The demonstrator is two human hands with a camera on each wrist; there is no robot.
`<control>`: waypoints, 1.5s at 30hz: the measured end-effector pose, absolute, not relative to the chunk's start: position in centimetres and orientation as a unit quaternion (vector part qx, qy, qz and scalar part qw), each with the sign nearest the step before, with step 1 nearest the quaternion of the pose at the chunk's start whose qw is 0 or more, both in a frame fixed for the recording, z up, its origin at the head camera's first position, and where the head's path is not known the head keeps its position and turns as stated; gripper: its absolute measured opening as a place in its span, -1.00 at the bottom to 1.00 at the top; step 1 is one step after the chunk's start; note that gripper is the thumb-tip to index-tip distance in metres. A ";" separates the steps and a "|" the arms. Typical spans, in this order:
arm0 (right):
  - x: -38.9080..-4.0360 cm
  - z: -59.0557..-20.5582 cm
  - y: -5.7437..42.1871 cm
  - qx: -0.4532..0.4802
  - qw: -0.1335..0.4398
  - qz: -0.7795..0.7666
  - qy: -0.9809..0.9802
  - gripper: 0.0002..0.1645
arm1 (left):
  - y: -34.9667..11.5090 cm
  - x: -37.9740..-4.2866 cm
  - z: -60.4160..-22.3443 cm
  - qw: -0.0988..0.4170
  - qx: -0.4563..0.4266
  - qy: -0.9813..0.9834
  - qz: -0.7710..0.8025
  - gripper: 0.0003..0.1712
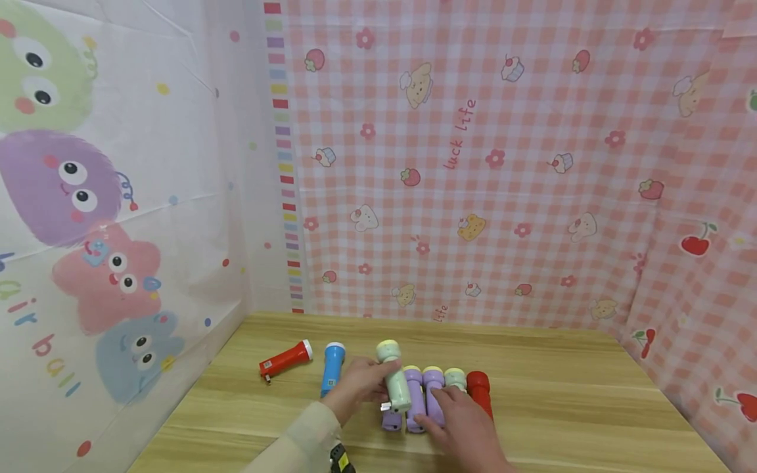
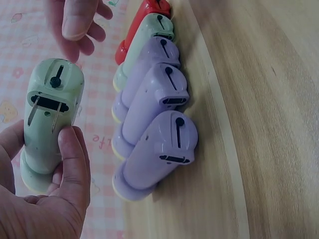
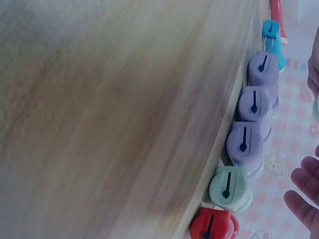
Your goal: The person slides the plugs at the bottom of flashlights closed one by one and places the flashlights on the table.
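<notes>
My left hand [image 1: 353, 386] grips a pale green rechargeable flashlight [image 1: 397, 389] raised above the table. Its two metal plug prongs stick out near the tail end, clearly seen in the left wrist view with a black slide switch [image 2: 56, 80]. My right hand [image 1: 471, 427] hovers over the row, fingers loosely bent and holding nothing; in the right wrist view its fingers [image 3: 303, 181] are apart from the flashlights. The row holds three purple flashlights [image 2: 159, 154], another pale green flashlight [image 2: 158, 27] and a red flashlight [image 3: 212, 225], side by side.
To the left on the wooden table [image 1: 562, 387] lie a blue flashlight [image 1: 334, 364] and a red flashlight [image 1: 286, 360] with its prongs folded out. A pink checked cloth [image 1: 503, 197] hangs behind, and a white printed sheet [image 1: 195, 164] hangs at left.
</notes>
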State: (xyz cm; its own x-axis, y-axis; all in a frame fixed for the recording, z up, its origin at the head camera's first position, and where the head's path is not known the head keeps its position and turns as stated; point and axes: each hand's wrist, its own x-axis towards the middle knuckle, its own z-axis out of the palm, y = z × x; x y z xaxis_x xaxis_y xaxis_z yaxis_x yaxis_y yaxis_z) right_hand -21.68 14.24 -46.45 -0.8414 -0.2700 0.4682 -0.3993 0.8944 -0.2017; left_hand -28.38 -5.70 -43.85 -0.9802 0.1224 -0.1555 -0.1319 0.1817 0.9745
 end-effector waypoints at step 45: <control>-21.4 -46.2 12.8 0.198 0.198 0.134 -0.951 -0.46 | -4.0 -27.4 -43.9 0.112 0.016 0.770 0.628 -0.54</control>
